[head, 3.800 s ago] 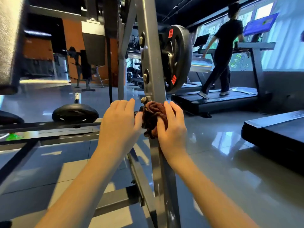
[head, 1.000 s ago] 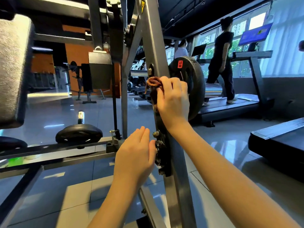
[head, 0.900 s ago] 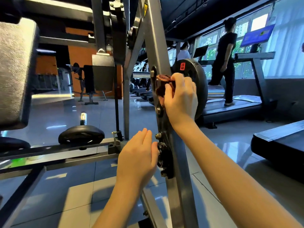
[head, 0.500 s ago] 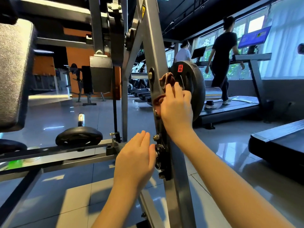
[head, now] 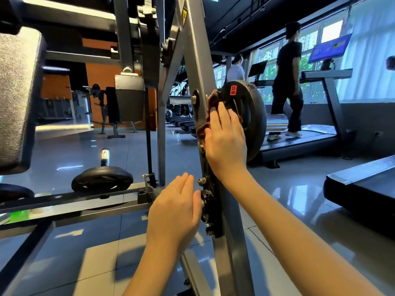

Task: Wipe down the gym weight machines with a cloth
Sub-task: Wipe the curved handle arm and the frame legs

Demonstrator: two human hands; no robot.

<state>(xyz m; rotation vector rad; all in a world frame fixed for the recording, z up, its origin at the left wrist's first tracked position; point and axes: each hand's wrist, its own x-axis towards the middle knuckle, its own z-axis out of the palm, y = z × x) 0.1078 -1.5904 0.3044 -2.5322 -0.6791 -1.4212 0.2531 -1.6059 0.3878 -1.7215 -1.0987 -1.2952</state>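
A slanted grey steel post (head: 234, 248) of the weight machine rises in front of me. My right hand (head: 226, 144) holds a brown cloth (head: 212, 100) against the post, beside a black weight plate (head: 253, 116) with a red sticker. Cloth bulges out above and to the left of the fingers. Lower down, my left hand (head: 175, 210) lies with straight fingers against the post's black bolted bracket (head: 210, 212). The right thumb is hidden.
A grey pad (head: 17, 99) hangs at the left. On the low frame bar (head: 64, 201) rests another black plate (head: 102, 178). A person (head: 288, 82) walks on a treadmill (head: 310, 137) behind; a second treadmill deck (head: 363, 184) is at the right. The floor is glossy tile.
Over several seconds my right hand carried the cloth up the post from below the plate, then in the last second slid it a little down. My left hand stays at the bracket.
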